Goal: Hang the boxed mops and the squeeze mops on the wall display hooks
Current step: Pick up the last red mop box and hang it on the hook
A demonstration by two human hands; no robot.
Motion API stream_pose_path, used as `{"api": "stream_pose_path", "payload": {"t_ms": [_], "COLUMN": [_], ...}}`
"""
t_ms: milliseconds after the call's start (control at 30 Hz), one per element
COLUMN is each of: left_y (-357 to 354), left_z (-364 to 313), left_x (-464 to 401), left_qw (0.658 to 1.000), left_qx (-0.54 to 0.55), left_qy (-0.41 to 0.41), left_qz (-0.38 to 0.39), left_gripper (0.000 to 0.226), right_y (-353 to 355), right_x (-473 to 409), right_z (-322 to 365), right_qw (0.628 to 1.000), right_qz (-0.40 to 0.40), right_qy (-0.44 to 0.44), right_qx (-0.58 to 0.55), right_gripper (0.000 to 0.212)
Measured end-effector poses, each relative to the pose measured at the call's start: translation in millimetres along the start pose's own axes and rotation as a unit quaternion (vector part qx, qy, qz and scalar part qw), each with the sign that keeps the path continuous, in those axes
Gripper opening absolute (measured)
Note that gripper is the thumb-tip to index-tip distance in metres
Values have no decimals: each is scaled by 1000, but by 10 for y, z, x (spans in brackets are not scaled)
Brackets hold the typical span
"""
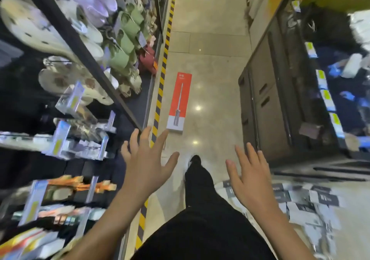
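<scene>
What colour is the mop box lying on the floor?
Orange-red with a white bottom band; mop box, head view.

Head cam, looking down an aisle: one red boxed mop [179,103] flat on the tile floor [212,59], beside the yellow-black hazard tape [162,73]. Left hand [147,160] and right hand [250,176] both spread, empty, short of the box. Slipper racks [84,39] on the left.

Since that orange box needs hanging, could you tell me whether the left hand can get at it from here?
Probably yes: the left hand is open, and bare floor surrounds the orange box just beyond its fingertips.
</scene>
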State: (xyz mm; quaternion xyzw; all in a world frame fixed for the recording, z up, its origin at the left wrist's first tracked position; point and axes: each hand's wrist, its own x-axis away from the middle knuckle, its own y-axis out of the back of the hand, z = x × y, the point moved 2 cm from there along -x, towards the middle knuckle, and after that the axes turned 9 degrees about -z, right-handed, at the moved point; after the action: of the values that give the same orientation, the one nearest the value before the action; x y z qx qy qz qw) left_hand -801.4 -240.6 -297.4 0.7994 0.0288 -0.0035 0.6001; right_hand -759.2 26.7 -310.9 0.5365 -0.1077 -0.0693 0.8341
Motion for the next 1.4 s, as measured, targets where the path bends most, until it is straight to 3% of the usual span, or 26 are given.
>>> {"api": "stream_pose_path", "payload": {"t_ms": [167,267,433,533,667,933,1067,1200,1400], "left_y": [-209,-267,-364,-500,-834,-1750,-2623,-3940,-5966], "left_z": [-9,-48,-83,-69,37,166,289,659,1235], "left_x": [-885,-1562,-2623,-3149,-3885,-5497,-6125,-6568,-6676], "left_qw": [996,995,997,999,995,995,995,988,970], "left_qx": [18,46,34,24,0,-40,-47,-43,-62], "left_qy": [51,64,59,38,56,21,10,64,135], "left_qz": [67,64,25,3,76,86,91,132,193], "left_gripper": [70,76,64,62,61,63,60,71,71], "right_y": [-73,-94,-172,-243,-553,-1515,-2420,-3604,-5520], "right_x": [-1322,-2086,-3234,-3807,-4465,-5775,-6427,-7005,-7373], "right_z": [314,547,998,1273,1468,1604,1343,913,189], "right_qw": [998,992,976,976,979,985,979,974,963], "right_qz": [35,61,80,81,90,108,152,192,243], "right_qy": [45,105,187,188,161,105,76,40,-62], "right_qx": [11,38,81,70,91,88,108,114,95], "right_gripper": [84,78,73,74,75,67,73,78,88]}}
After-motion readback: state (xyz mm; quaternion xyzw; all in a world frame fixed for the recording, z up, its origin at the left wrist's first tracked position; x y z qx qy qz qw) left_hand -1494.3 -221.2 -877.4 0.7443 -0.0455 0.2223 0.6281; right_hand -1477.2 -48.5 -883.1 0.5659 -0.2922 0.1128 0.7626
